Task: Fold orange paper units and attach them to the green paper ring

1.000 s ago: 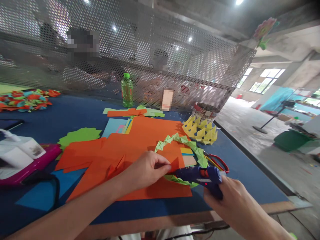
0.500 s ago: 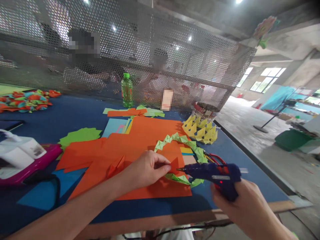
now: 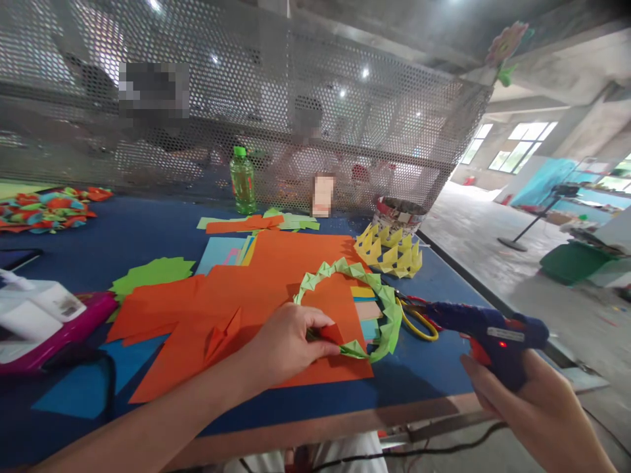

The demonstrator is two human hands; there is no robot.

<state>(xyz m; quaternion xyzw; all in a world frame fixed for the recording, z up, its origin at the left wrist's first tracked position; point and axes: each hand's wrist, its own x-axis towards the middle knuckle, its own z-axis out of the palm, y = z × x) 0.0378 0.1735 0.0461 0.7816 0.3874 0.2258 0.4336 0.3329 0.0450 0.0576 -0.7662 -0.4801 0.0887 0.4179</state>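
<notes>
A light green ring of folded paper points (image 3: 392, 325) is pinched at its near left side by my left hand (image 3: 296, 338). A small orange folded paper piece (image 3: 335, 333) shows between the thumb and fingers of that hand; whether it touches the ring is hidden. My right hand (image 3: 522, 394) is wrapped round the handle of a blue hot glue gun (image 3: 493, 332) with a lit red light. Its nozzle points left, over scissors with yellow handles (image 3: 419, 322), apart from the ring. Beneath the ring lie large orange paper sheets (image 3: 276, 282).
A yellow folded paper crown (image 3: 394, 253) stands at the back right by a paper-covered pot (image 3: 400, 213). Behind are a green bottle (image 3: 242, 180) and a perforated metal screen (image 3: 221, 98). On the left sit a magenta power strip with white plugs (image 3: 44, 332) and a colourful paper heap (image 3: 49, 209).
My right hand has drawn the glue gun away from the left fingers, to the right. My left hand keeps its pinch on the green ring. The whole view has shifted slightly.
</notes>
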